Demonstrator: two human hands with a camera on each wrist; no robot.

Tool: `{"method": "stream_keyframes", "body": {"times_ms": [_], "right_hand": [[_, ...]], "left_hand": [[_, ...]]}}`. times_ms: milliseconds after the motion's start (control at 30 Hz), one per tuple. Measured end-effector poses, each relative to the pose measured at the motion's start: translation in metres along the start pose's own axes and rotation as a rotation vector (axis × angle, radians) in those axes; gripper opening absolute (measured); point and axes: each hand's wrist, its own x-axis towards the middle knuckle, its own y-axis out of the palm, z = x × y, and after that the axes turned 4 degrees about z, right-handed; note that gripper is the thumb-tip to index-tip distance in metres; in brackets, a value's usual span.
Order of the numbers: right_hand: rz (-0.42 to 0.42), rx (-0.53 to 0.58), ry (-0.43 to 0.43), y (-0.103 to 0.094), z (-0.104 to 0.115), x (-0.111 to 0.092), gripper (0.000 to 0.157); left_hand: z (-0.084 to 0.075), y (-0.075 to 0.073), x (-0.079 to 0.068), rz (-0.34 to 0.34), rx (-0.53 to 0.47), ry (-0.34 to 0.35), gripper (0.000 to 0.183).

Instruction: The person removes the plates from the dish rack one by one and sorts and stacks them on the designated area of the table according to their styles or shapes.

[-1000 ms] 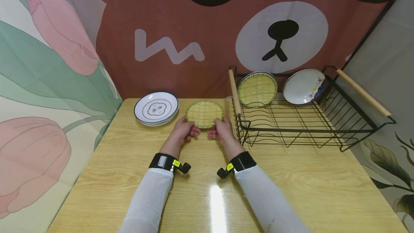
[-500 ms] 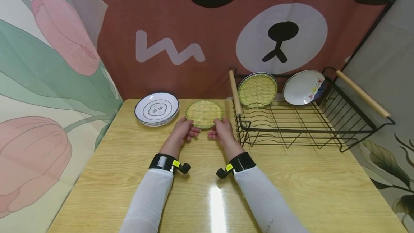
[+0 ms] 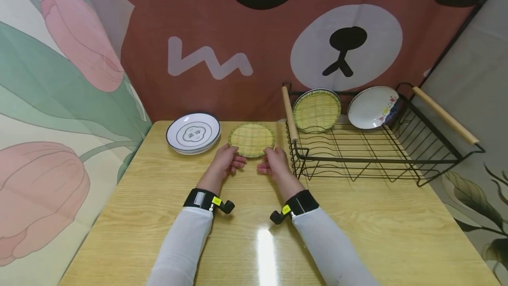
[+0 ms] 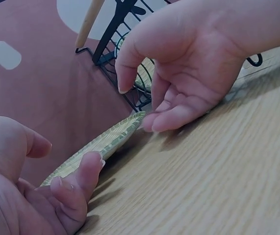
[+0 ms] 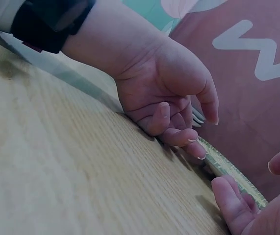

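Note:
A round woven bamboo tray (image 3: 252, 139) with a green-stitched rim lies on the table between my hands. At its near left edge is my left hand (image 3: 224, 160), thumb raised apart from the loosely bent fingers in the left wrist view. My right hand (image 3: 275, 162) is at the near right edge. Its fingertips are close to the rim (image 4: 125, 134), and its thumb stands off it. Neither hand pinches the tray. Whether the fingertips touch its rim (image 5: 235, 174), I cannot tell.
Left of the tray stands a stack of white blue-rimmed plates (image 3: 193, 132). A black wire dish rack (image 3: 357, 160) with wooden handles is on the right. In it lean another woven tray (image 3: 316, 110), with a dark rim behind it, and a floral white dish (image 3: 372, 107). Cloth hangs behind.
My right hand and wrist have shifted slightly to the right. My left hand, the tray, the plates and the rack's contents look the same.

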Motion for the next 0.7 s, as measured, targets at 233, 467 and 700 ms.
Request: {"method": "stream_keyframes", "body": {"times_ms": [233, 467, 700], "right_hand": [[0.088, -0.124, -0.002, -0.003, 0.01, -0.023, 0.087], [0.249, -0.331, -0.084, -0.006, 0.036, -0.055, 0.075], [0.473, -0.504, -0.26, -0.01, 0.066, -0.092, 0.05]], "left_hand": [[0.0, 0.001, -0.003, -0.084, 0.006, 0.013, 0.072], [-0.013, -0.001, -0.017, -0.194, -0.047, 0.106, 0.064], [-0.037, 0.007, -0.047, -0.154, -0.081, 0.241, 0.039]]}}
